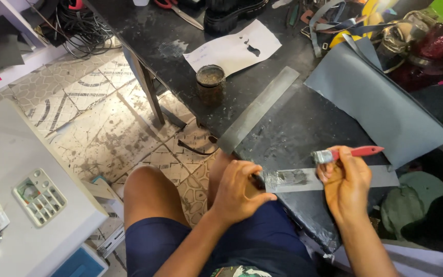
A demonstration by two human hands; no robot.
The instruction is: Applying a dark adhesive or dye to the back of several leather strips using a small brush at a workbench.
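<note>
My right hand (348, 183) grips a small brush with a red handle (357, 152); its bristle end points left, just above a narrow grey strip (334, 179) lying on a dark slab (298, 133) across my lap. The strip's left part looks wet and shiny. My left hand (237, 190) pinches the strip's left end at the slab's edge. My bare knees and dark blue shorts show below.
A long metal ruler (257, 110) lies diagonally beside the slab. A small open jar (210, 82) and a white paper sheet (234, 48) sit on the black workbench (170, 41). A grey material sheet (380, 107) lies right. A white machine (21, 195) stands left on the tiled floor.
</note>
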